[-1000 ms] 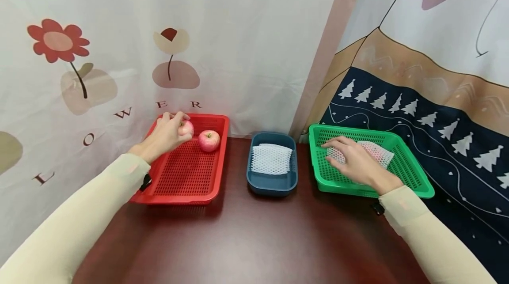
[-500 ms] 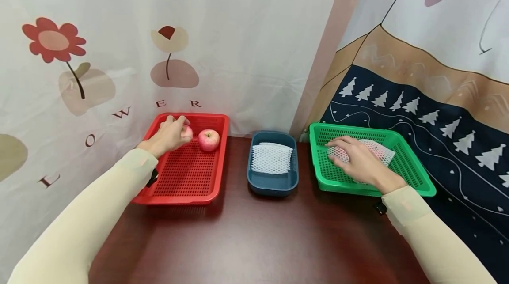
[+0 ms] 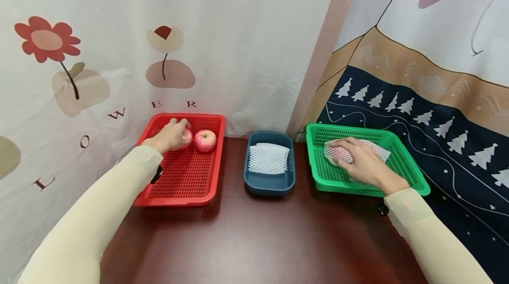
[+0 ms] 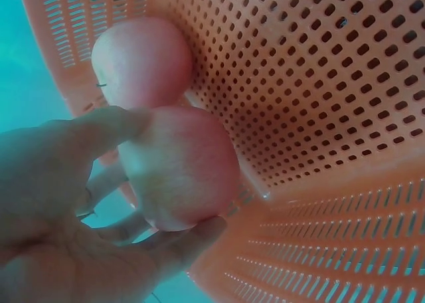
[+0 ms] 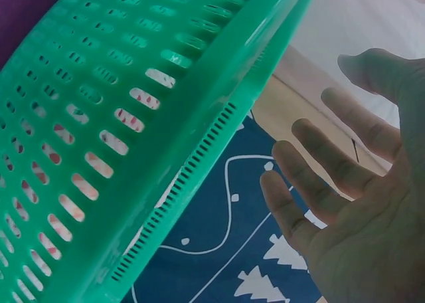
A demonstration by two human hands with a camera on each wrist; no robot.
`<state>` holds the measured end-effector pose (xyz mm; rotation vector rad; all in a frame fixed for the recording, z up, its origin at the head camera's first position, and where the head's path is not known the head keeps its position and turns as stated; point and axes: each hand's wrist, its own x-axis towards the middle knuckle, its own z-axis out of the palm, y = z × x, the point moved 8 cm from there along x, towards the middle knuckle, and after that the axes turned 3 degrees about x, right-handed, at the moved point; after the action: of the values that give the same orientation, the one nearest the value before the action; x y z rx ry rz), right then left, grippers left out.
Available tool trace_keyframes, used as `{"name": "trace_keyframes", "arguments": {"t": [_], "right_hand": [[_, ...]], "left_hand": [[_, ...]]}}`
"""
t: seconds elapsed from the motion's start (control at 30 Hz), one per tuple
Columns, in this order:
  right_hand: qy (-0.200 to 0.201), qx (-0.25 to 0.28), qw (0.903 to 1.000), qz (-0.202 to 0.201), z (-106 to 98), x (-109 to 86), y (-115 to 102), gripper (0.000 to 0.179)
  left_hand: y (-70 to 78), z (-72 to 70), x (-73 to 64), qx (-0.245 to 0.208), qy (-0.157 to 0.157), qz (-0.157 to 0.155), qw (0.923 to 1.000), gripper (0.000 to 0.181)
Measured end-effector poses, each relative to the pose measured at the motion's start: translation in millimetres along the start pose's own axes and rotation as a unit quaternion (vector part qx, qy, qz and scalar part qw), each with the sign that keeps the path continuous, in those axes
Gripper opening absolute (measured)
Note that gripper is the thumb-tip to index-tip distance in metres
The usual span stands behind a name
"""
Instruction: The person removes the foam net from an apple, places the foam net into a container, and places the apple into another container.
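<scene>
My left hand point(image 3: 169, 137) is in the red basket point(image 3: 183, 195), its thumb and fingers around a pink-red apple point(image 4: 186, 170). That apple is next to a second apple point(image 3: 205, 141); in the left wrist view the two overlap, and I cannot tell whether the held one rests on the basket floor. On the right, my right hand point(image 3: 359, 162) is over the green basket point(image 3: 413, 173). Its fingers are loosely bent and spread in the right wrist view point(image 5: 358, 170). Below them lies an apple in white foam netting point(image 3: 338, 152); another netted piece point(image 3: 375, 149) is partly hidden behind the hand.
Between the baskets stands a small blue tray point(image 3: 269, 185) with white foam net sleeves point(image 3: 269, 158) in it. The baskets and tray sit on a dark reddish-brown table point(image 3: 254, 235). A printed curtain point(image 3: 254, 54) hangs close behind them.
My left hand has lowered its apple further into the red basket, closer to the other apple. My right hand has shifted slightly right, showing more of the netted apple. The head view has turned slightly.
</scene>
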<state>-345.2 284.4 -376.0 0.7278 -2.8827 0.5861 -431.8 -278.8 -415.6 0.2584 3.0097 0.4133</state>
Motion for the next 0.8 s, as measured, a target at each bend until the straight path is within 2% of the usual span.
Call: {"name": "trace_keyframes", "arguments": {"t": [0.17,0.27,0.37,0.5,0.57,0.8], "right_hand": [[0.000,-0.004,1.0000,0.003,1,-1.4,3,0.043],[0.000,-0.005,1.0000,0.006,1,-1.7,6,0.043],[-0.001,-0.003,1.0000,0.009,2,-2.3,9,0.044],[-0.004,0.000,0.9999,0.011,2,-1.4,13,0.044],[-0.005,0.000,0.9999,0.015,1,-0.3,16,0.044],[-0.012,0.000,0.9995,0.031,1,3.0,25,0.045]], "left_hand": [[-21.3,14.2,21.6,0.025,-0.001,0.002,0.9997,0.054],[-28.7,19.8,27.8,0.031,-0.011,-0.001,0.9995,0.054],[-21.5,19.8,23.2,0.032,-0.029,-0.004,0.9991,0.056],[-3.0,14.5,9.1,0.031,-0.043,-0.009,0.9986,0.056],[1.7,13.6,6.1,0.036,-0.045,-0.007,0.9983,0.057],[5.8,9.7,6.1,0.051,-0.060,-0.019,0.9967,0.068]]}}
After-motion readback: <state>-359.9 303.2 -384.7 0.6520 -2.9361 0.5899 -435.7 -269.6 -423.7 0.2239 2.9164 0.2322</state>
